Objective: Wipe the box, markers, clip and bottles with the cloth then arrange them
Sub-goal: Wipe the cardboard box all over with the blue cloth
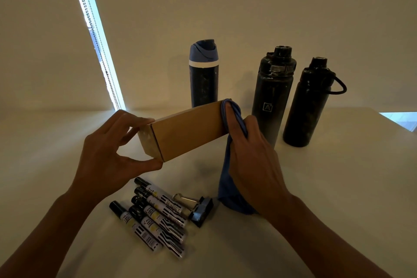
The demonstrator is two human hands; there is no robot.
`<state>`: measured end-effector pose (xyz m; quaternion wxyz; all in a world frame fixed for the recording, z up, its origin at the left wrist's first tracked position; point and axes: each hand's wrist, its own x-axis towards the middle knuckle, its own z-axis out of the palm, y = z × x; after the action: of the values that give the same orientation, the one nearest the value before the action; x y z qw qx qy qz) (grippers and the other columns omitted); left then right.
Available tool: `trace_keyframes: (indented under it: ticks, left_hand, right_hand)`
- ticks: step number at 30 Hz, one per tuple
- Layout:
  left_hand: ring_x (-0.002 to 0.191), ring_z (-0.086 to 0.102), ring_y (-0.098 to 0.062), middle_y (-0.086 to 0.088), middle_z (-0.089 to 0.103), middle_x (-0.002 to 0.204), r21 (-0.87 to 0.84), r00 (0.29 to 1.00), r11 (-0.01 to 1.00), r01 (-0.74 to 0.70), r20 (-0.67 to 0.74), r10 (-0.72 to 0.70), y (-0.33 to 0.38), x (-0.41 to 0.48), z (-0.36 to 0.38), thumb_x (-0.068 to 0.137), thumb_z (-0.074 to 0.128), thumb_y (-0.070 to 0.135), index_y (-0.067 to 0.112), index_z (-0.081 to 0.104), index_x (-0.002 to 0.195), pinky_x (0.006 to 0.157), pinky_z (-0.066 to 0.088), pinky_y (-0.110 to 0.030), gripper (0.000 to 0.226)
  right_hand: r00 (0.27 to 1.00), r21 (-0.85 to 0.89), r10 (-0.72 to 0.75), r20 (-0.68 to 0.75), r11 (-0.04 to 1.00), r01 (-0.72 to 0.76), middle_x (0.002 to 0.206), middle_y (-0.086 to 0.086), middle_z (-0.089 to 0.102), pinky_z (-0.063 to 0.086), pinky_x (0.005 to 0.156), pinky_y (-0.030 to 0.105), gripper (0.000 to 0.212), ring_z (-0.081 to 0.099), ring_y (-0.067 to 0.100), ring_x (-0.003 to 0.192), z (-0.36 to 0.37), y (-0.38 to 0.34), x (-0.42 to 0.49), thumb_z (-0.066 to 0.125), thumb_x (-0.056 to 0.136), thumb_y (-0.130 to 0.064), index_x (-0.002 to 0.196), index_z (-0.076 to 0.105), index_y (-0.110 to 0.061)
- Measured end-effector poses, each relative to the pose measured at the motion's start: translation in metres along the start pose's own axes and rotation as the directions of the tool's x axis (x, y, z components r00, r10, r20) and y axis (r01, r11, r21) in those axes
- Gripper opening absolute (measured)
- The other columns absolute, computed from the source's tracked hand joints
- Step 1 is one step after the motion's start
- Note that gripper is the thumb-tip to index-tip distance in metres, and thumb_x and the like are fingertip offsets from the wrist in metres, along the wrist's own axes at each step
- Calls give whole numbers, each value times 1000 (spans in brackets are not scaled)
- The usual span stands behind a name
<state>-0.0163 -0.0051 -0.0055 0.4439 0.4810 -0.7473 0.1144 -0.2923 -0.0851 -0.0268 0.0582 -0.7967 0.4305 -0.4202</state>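
A long brown cardboard box [187,130] is held above the table. My left hand [108,156] pinches its near left end between thumb and fingers. My right hand [252,162] grips a blue cloth [228,183] against the box's far right end, and the cloth hangs down to the table. Several black-capped markers [158,216] lie in a heap below the box, with a black binder clip [200,209] beside them. Three bottles stand behind: one with a blue lid [203,74], a black one with a logo [272,97] and a black one with a loop handle [309,104].
Everything rests on a pale table [327,187] against a plain wall. A bright strip of window with a bead chain [97,38] runs down the left. The table's right corner [401,119] lies near the rightmost bottle.
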Motion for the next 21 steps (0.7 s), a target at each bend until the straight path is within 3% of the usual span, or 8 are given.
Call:
trace_keyframes:
  ticks: [2, 5, 8, 10, 13, 15, 21]
  left_hand:
    - [106, 64, -20, -1, 65, 114, -2, 1000, 1000, -3, 3, 3, 0, 0, 0, 64, 91, 44, 7, 66, 123, 81, 62, -43, 74]
    - [108, 64, -17, -1, 65, 116, -9, 1000, 1000, -14, 13, 14, 0, 0, 0, 66, 90, 47, 6, 66, 124, 85, 61, -38, 75]
    - [110, 64, -16, 0, 65, 118, -16, 1000, 1000, -22, 16, 22, -1, 1, -2, 67, 87, 50, 5, 66, 125, 86, 59, -35, 76]
    - [109, 64, -18, 0, 65, 118, -14, 1000, 1000, -23, 14, 23, -1, 1, -2, 67, 87, 51, 7, 66, 126, 84, 60, -37, 76]
    - [108, 63, -17, 0, 65, 116, -20, 1000, 1000, -17, 3, 17, -1, 1, -1, 67, 87, 51, 9, 65, 124, 83, 59, -36, 75]
    - [109, 63, -16, -1, 65, 116, -28, 1000, 1000, -10, -8, 9, -1, 0, -2, 67, 86, 51, 9, 64, 123, 85, 59, -34, 74]
    - [112, 63, -19, -1, 64, 118, -63, 999, 998, 9, -44, -12, -3, 1, -4, 64, 88, 48, 10, 63, 124, 88, 59, -30, 74]
  right_hand:
    - [999, -5, -23, -35, 1000, 23, 93, -2, 44, 39, 59, 13, 52, 42, 5, 71, -4, -5, 0, 57, 95, -23, 140, 36, -12]
    - [986, -147, -129, -102, 983, 114, 105, 18, 52, 50, 61, 32, 59, 53, 24, 78, -11, -14, -4, 53, 91, -11, 144, 28, -18]
    - [988, -183, -115, -101, 978, 95, 126, 10, 45, 51, 80, 39, 54, 52, 27, 101, -23, -23, -9, 38, 99, -10, 151, 28, -21]
    - [990, -155, -109, -92, 984, 93, 118, 14, 48, 54, 72, 40, 58, 54, 27, 91, -23, -21, -7, 43, 97, -7, 151, 25, -20]
    - [992, -51, -89, -86, 995, 85, 97, 20, 50, 54, 50, 39, 65, 53, 25, 68, -10, -9, 1, 52, 90, -15, 147, 20, -21]
    - [993, -8, -67, -102, 998, 67, 93, 22, 52, 52, 50, 37, 60, 51, 25, 66, -6, -6, 2, 50, 90, -22, 143, 24, -20]
    - [991, -103, -117, -67, 989, 109, 96, 11, 48, 31, 51, 12, 72, 43, 10, 67, -9, -12, -14, 51, 90, -14, 152, 14, -21]
